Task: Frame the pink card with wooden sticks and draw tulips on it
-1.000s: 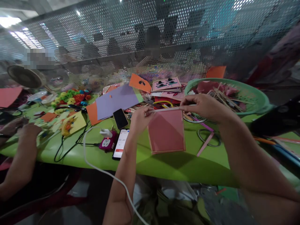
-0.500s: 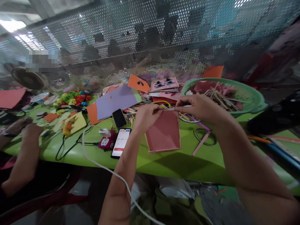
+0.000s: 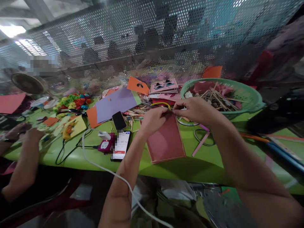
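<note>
A flat dark-red card [image 3: 165, 142] edged with thin wooden sticks rests on the green table in front of me. At its far edge my left hand [image 3: 155, 119] is closed, thumb and fingers pinching the rim near the middle. Close beside it, my right hand [image 3: 190, 109] pinches the same edge from the right, its fingertips nearly meeting the left ones. What lies right under the fingertips is too small and covered to make out. A pink strip [image 3: 200, 144] lies to the right of the card, across a dark cable loop [image 3: 207, 144].
A green basket [image 3: 257, 106] of sticks and scraps stands behind my right hand. To the left are a lit phone [image 3: 121, 145], a dark phone [image 3: 119, 121], a magenta power socket [image 3: 105, 144] and purple paper [image 3: 114, 104]. A white cable [image 3: 104, 171] crosses my left forearm. Another person's hands [image 3: 30, 134] work at far left.
My hands have drawn closer together at the card's far edge, and the pale strip seen between them earlier is now hidden. The card's near edge has shifted slightly towards me.
</note>
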Demonstrator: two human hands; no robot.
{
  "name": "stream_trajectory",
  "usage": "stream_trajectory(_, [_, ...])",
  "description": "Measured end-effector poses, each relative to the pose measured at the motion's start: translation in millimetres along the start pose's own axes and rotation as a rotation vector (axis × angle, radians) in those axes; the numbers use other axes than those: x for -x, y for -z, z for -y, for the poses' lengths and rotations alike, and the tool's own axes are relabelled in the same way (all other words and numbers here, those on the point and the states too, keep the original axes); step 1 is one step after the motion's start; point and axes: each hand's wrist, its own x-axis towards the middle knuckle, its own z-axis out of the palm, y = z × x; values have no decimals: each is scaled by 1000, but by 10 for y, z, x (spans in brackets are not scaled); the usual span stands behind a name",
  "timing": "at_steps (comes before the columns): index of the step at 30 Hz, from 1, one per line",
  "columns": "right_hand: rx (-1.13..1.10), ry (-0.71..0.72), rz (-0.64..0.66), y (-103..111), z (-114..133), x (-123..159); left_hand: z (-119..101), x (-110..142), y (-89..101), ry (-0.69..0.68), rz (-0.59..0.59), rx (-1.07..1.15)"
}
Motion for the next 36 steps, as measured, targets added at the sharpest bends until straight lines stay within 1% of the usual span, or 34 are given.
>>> stream_trajectory(4, [-13, 10, 39, 13, -1, -16, 45, -18, -64, 59, 18, 85])
stream_trajectory(6, [-42, 17, 33, -6, -28, -30, 82, -23, -92, 85, 12, 150])
stream_trajectory(9, [-115, 36, 16, -65, -91, -56, 147, -14, -129, 127, 2, 260])
stream_trajectory(13, [-201, 84, 54, -152, -165, -94, 256, 26, -201, 195, -14, 383])
stream_trajectory(17, [-218, 101, 50, -221, -188, -119, 369, 72, -298, 224, 10, 488])
stream_trajectory(20, [-227, 103, 40, -270, -186, -130, 426, 101, -367, 242, 3, 585])
stream_trajectory(25, [-218, 92, 34, -348, -166, -144, 455, 143, -435, 317, -6, 721])
stream_trajectory(31, [-188, 111, 65, -409, -141, -152, 465, 166, -466, 361, -18, 806])
stream_trajectory(36, [-197, 101, 50, -450, -149, -149, 457, 171, -494, 406, -83, 836])
